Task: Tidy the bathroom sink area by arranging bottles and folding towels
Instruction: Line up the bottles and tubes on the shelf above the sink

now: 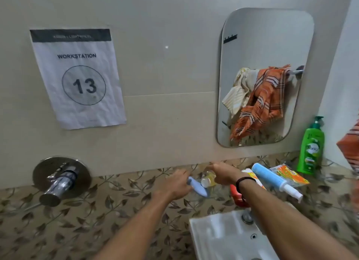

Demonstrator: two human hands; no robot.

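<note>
The bottle-arranging step looks to be in hand, with the towels not yet folded.

Up and left of the sink [219, 238], the left hand [179, 184] reaches to the leaf-patterned ledge [97, 211]. Its fingers are curled round the near end of a small blue tube [198, 189], which lies on its side and sticks out to the right of the hand.

Straight behind the sink, touching the tube's right side, is a small yellow bottle [208, 179] with a white cap. The right hand [223, 174] covers it from above with fingers bent round it, though how firm the hold is cannot be told.

The next move probably calls for lifting both small items, standing them upright and setting them in a row against the wall.

Behind the sink's right corner, a red item [238, 196] sits partly hidden under the right forearm. Further right of the sink, a blue spray bottle [272, 179] lies flat across an orange packet [291, 175]. These likely need righting too.

Furthest right of the sink on the ledge, a green pump bottle [310, 149] already stands upright. An orange striped towel [349, 153] hangs at the frame edge, well apart from both hands. The mirror [262, 36] above the sink shows towels bunched on a rail.
</note>
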